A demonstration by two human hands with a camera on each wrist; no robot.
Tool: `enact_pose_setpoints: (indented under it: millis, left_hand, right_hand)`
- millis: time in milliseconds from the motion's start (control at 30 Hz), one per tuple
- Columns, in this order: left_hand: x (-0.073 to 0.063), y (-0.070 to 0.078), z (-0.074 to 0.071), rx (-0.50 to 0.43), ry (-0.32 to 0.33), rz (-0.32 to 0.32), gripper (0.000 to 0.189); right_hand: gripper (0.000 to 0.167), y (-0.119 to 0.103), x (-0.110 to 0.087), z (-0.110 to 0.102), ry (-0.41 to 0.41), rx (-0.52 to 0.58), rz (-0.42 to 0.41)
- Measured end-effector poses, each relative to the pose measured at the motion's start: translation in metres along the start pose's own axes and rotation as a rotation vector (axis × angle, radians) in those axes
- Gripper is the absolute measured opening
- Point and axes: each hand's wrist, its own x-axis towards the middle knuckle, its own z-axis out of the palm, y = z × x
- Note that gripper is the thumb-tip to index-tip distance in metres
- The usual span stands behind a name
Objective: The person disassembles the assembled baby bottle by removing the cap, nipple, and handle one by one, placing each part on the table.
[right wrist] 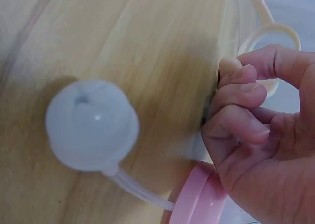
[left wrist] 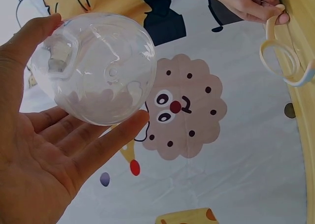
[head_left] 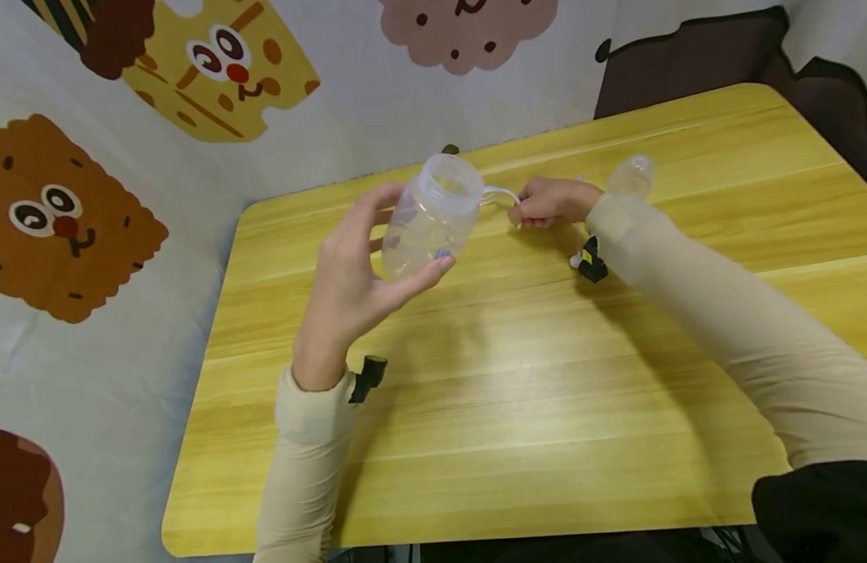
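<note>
My left hand grips a clear plastic bottle between thumb and fingers, above the table. The bottle is tilted, its uncapped mouth toward the head camera; its rounded base faces the left wrist view. My right hand is low over the table's far side, pinching the end of a pale, curved handle piece with loops. In the right wrist view, a white ball on a thin tube leads to a pink ring-shaped part, partly hidden behind that hand.
A clear dome-shaped cover lies beyond the right wrist. The wood-grain table meets a cloth backdrop with cartoon cookies at its far and left sides. Small black cameras are worn on the wrists.
</note>
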Motion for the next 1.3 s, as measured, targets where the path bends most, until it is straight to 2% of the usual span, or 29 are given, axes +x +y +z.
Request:
enact_pose_setpoints:
  millis: [167, 467, 633, 733, 867, 967, 1033, 1200, 1300]
  left_hand:
    - [0.004, 0.001, 0.000, 0.005, 0.007, 0.015, 0.077]
    - [0.008, 0.000, 0.000, 0.010, 0.010, 0.013, 0.075]
    - [0.008, -0.003, 0.002, -0.009, -0.008, -0.024, 0.076]
    - [0.007, -0.004, 0.001, -0.017, -0.001, -0.038, 0.077]
    - [0.007, -0.004, 0.000, -0.005, 0.010, -0.043, 0.078]
    - [0.006, -0.005, 0.000, -0.006, 0.019, -0.050, 0.078]
    - [0.005, -0.007, 0.000, -0.015, 0.024, -0.057, 0.078]
    - [0.001, -0.010, 0.004, -0.027, 0.008, -0.066, 0.077]
    - [0.004, -0.011, 0.009, -0.035, -0.014, -0.050, 0.077]
  right_hand:
    - [0.010, -0.001, 0.000, -0.005, 0.017, -0.007, -0.001]
    - [0.013, -0.003, 0.002, -0.009, 0.062, -0.013, -0.021]
    - [0.021, 0.001, 0.001, -0.003, 0.089, -0.009, -0.064]
    - [0.033, 0.002, -0.005, 0.004, 0.149, -0.102, -0.111]
    - [0.054, -0.001, -0.025, 0.014, 0.261, -0.316, -0.158]
    - [0.059, -0.006, -0.044, 0.020, 0.307, -0.395, -0.213]
    - [0.055, -0.008, -0.056, 0.024, 0.328, -0.414, -0.260]
    - [0.043, -0.010, -0.086, 0.035, 0.367, -0.378, -0.336]
    - [0.040, -0.003, -0.105, 0.041, 0.427, -0.344, -0.364]
